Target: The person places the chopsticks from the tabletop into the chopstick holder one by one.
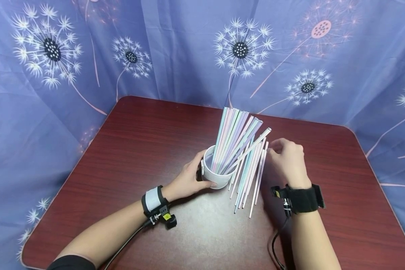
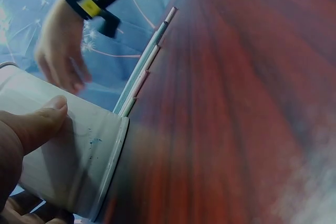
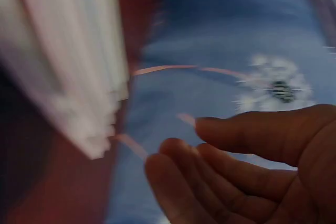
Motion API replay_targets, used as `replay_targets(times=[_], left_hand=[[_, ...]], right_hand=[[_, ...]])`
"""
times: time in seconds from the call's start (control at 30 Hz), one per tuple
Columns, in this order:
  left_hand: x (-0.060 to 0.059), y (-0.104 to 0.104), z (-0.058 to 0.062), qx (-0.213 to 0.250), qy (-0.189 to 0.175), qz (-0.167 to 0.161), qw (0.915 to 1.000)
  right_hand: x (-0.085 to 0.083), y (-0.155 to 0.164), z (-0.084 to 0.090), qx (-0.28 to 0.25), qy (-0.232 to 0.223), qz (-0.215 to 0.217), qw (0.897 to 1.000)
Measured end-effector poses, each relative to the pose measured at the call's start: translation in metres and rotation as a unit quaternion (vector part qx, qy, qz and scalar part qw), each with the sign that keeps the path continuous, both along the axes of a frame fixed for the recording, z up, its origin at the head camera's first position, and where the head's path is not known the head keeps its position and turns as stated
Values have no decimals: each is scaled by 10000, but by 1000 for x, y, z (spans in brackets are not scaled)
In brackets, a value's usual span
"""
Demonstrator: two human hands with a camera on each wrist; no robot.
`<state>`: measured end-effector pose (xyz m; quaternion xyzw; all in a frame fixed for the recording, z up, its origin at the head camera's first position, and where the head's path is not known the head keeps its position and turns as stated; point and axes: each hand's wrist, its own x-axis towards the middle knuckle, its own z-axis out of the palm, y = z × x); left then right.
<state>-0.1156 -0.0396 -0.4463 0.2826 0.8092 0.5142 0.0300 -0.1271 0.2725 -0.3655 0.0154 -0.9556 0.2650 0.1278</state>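
On table, one cup (image 1: 216,176), two hands

— What carries everything here?
— A dark red wood-grain table (image 1: 148,150) with rounded corners, backed on all sides by a blue cloth printed with dandelion heads.
— And what stands on it?
— A white cup (image 1: 216,176) sits near the middle, its base on the tabletop, packed with pastel straws that fan up and away.
— Anything lying flat?
— Yes, a bundle of loose straws (image 1: 249,180) lies directly on the wood just to the right of the cup, touching or nearly touching it, roughly parallel, with near ends spread a little
— Anything else on the surface?
— A black cable (image 1: 276,247) trails across the near edge
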Motion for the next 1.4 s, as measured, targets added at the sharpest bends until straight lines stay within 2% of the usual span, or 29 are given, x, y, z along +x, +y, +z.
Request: replay_targets(times=[0.17, 0.3, 0.5, 0.77, 0.83, 0.97, 1.17, 1.3, 1.4], left_hand=[[1, 0, -1, 1, -27, -34, 10000], [0, 0, -3, 21, -24, -47, 10000], [0, -1, -2, 121, -90, -52, 9999], [-1, -1, -3, 84, -99, -58, 9999], [0, 0, -3, 86, -78, -58, 9999], [0, 0, -2, 69, -25, -26, 10000], [1, -1, -1, 36, -100, -42, 9999], [1, -1, 1, 34, -112, -52, 9999], [-1, 0, 2, 36, -94, -38, 9999]], right_hand=[[-12, 10, -31, 328, -977, 32, 9947], [-18, 11, -41, 317, -1560, 34, 9872], [-19, 11, -35, 281, -2272, 46, 9734], [-15, 16, -21, 705, -3140, 158, 9467], [-14, 17, -21, 668, -3167, 158, 9460], [-15, 18, -24, 547, -3042, 57, 9510], [-16, 22, -24, 233, -3012, -17, 9533], [-11, 25, -9, 142, -2527, -107, 9674], [-5, 26, 8, 149, -1776, -163, 9839]])
